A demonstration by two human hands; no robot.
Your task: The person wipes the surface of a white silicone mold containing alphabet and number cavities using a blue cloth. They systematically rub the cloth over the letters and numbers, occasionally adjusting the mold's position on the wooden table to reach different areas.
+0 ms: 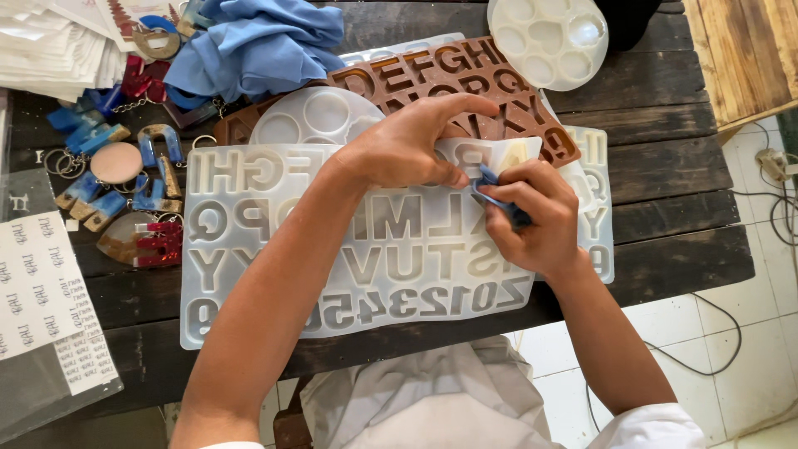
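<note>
Two hands working a blue piece out of a clear letter mould on a dark bench.

The left hand [407,150] reaches in from lower left and presses its fingertips on the clear mould [274,241] near the frame's centre, bending up the mould's edge, gripping nothing else; the right hand [532,212], centre right, is closed in a pinch on a small blue piece [490,179] just at that lifted edge; the mould lies flat across the middle of the bench [665,191], covering a second clear mould on the right; a brown mould [465,75] lies above it, touching; round white moulds sit at upper centre [312,116] and upper right [549,37]; a blue cloth [258,41] lies upper left; finished keychains [125,183] are scattered at left.
</note>
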